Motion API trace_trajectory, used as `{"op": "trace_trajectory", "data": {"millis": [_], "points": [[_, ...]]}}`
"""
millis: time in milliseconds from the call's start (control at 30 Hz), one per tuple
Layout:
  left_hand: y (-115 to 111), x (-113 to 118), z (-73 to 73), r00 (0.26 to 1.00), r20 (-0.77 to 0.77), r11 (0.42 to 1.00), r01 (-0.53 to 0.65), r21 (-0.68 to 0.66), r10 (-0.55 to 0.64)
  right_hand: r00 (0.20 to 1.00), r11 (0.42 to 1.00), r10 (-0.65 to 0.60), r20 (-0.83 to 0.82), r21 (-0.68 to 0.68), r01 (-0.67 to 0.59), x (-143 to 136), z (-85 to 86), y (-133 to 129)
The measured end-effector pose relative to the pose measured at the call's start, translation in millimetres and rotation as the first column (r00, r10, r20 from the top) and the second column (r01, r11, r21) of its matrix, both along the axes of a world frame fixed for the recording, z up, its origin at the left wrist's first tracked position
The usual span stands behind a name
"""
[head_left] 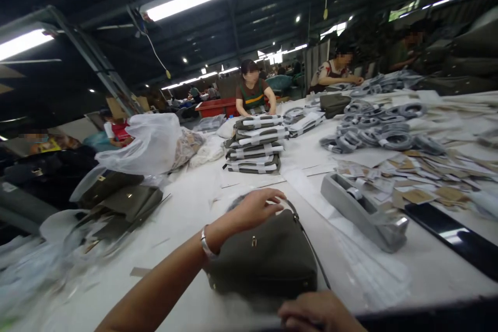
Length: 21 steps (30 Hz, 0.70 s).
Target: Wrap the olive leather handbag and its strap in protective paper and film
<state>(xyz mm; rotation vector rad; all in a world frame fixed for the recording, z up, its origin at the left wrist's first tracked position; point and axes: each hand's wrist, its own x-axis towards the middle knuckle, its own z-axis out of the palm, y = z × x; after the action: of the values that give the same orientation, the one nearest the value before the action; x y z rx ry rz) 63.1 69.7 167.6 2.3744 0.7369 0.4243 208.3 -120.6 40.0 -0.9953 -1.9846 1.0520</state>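
A dark olive handbag (268,259) with a small gold clasp stands on the white table in front of me. My left hand (259,208), a silver bracelet at its wrist, reaches over the bag's top with loosely stretched fingers. Along the bag's right side runs a thin dark strap (317,259). Low in the view, near the bag's bottom right corner, is my right hand (317,311). Its fingers are curled and blurred, and whatever they hold is hidden.
Right of the bag lies a grey tape dispenser (361,215), beside a black glossy slab (455,238). Wrapped flat bundles (257,150) are stacked ahead. Grey coils (377,129) and paper tags (436,176) spread at right; more olive bags (128,202) lie left. A co-worker (252,93) stands opposite.
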Motion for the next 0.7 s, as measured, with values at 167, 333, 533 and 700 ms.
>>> {"op": "trace_trajectory", "data": {"millis": [167,333,533,700], "points": [[-23,-91,-11.5,0.990,-0.137,0.999,-0.033,-0.005,0.032,0.897,0.800,-0.345,0.276,0.586,0.128,19,12.8,20],[-62,-151,-58.2,0.907,-0.393,0.986,-0.117,0.115,0.153,0.815,0.821,-0.370,0.447,0.567,0.062,21,-9.8,42],[-111,-123,-79.1,0.890,-0.390,0.964,-0.166,0.206,0.236,0.776,0.849,-0.327,0.539,0.528,-0.008,60,13.6,59],[-112,-92,-93.7,0.880,-0.383,0.906,-0.111,0.407,0.280,0.766,0.876,-0.130,0.630,0.435,-0.210,48,36.8,76]]}}
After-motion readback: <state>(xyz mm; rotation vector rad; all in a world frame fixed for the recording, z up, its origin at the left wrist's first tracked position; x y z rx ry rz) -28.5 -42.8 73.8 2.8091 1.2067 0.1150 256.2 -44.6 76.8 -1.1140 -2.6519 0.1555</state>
